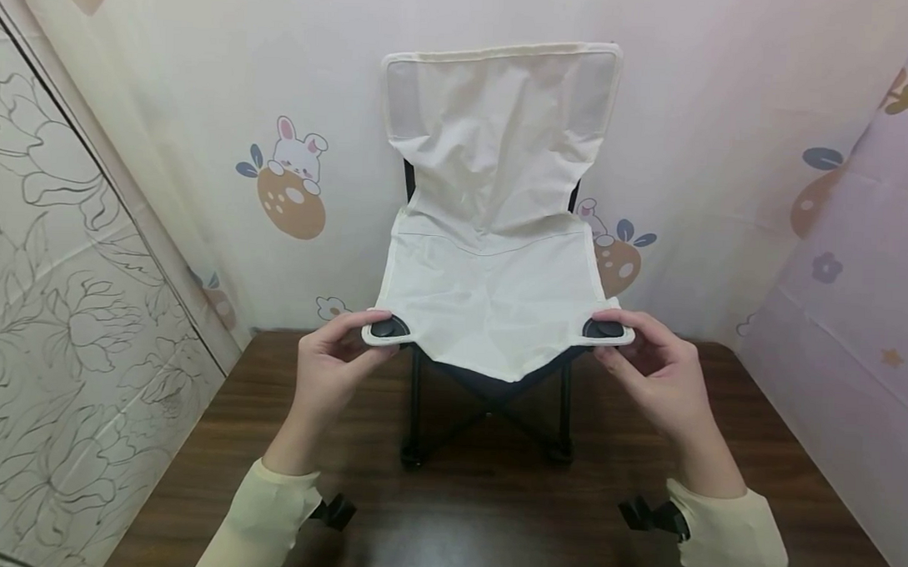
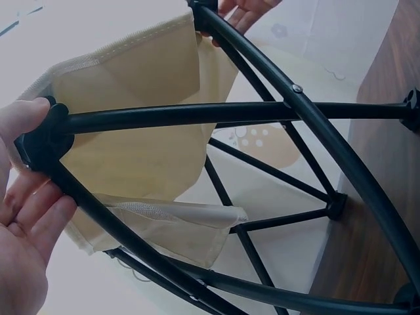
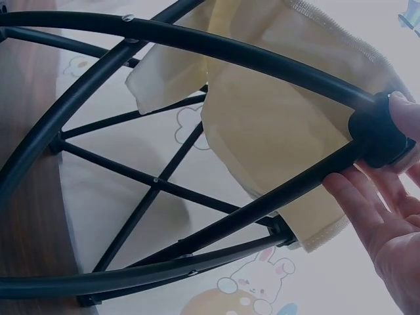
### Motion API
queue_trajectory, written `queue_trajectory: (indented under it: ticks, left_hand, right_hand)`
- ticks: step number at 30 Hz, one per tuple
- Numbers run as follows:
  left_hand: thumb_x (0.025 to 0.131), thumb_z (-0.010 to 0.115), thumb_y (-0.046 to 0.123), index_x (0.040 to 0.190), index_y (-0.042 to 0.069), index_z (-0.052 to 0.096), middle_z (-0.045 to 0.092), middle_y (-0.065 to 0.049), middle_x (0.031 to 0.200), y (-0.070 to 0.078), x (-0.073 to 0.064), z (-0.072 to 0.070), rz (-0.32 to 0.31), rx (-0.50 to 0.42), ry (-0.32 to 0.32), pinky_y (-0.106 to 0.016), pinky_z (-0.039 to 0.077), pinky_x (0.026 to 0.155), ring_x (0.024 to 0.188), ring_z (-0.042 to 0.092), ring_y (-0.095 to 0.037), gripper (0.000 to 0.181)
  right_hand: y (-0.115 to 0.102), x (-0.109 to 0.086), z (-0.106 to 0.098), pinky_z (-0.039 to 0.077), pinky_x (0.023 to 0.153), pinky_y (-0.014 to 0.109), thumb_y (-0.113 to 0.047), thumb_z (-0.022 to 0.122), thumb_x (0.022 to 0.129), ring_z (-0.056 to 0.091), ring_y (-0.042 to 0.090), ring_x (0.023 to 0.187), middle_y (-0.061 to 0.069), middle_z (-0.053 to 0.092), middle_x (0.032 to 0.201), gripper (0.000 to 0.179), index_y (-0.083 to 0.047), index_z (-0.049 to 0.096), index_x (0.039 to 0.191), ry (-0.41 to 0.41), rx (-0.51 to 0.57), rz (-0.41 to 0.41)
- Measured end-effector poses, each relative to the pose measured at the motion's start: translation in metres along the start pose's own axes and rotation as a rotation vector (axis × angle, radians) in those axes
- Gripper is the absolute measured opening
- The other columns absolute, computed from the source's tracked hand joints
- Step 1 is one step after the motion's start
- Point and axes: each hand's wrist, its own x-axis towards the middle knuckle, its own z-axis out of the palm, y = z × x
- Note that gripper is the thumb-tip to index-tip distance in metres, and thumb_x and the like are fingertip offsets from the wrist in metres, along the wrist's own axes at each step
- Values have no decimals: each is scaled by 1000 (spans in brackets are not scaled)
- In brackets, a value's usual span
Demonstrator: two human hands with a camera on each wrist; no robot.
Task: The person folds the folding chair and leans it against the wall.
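Observation:
A folding chair with cream fabric and black metal legs stands unfolded on the table, its backrest upright at the back. My left hand grips the seat's front left corner, fingers above and thumb below in the head view. At the front right corner my right hand holds the fabric and frame the same way. In the left wrist view, that hand closes round a black corner joint where tubes meet. The right wrist view shows the matching joint between thumb and fingers. Crossed tubes run beneath the seat.
The chair's feet rest on a dark wooden table. A curtain printed with rabbits hangs close behind the backrest. On the left stands a panel with line-drawn flowers. Black straps hang from both wrists.

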Motion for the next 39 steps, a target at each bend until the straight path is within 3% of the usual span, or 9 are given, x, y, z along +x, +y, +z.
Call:
queue_trajectory:
  ticks: [8, 16, 24, 33, 39]
  left_hand:
    - [83, 81, -22, 120, -10, 76, 79, -11, 114, 0, 0, 3, -3, 5, 18, -31, 66, 84, 98, 78, -17, 39]
    - [84, 82, -20, 120, -7, 77, 79, -11, 114, 1, -1, 5, -2, 40, 24, -32, 66, 84, 97, 78, -17, 38]
    - [86, 83, -17, 121, -5, 78, 78, -12, 115, 2, 0, 6, -9, 41, 23, -32, 66, 85, 99, 79, -18, 37]
    - [85, 84, -16, 120, -5, 78, 78, -12, 115, 3, 0, 7, -21, 52, 37, -33, 66, 85, 98, 78, -19, 37]
    - [85, 84, -16, 119, -5, 78, 78, -11, 114, 4, 1, 8, -14, 49, 38, -33, 66, 83, 96, 76, -19, 37]
  right_hand:
    - [-3, -1, 0, 59, 80, 16, 20, 75, 92, 67, 14, 95, 1, 74, 123, 48, 6, 69, 137, 10, -33, 13]
    - [-2, 0, 1, 61, 91, 20, 24, 73, 90, 68, 15, 101, 3, 74, 123, 48, 10, 67, 136, 5, 75, 39]
    - [-4, 1, 1, 61, 93, 21, 22, 73, 91, 68, 15, 103, 2, 74, 125, 48, 9, 67, 136, 0, 68, 62]
    - [-3, 3, 2, 60, 93, 19, 21, 73, 93, 68, 15, 103, 5, 73, 126, 46, 9, 67, 137, -4, 90, 12]
    - [-6, 4, 3, 59, 92, 18, 20, 73, 93, 68, 15, 103, 5, 73, 126, 46, 8, 68, 137, -1, 66, 22]
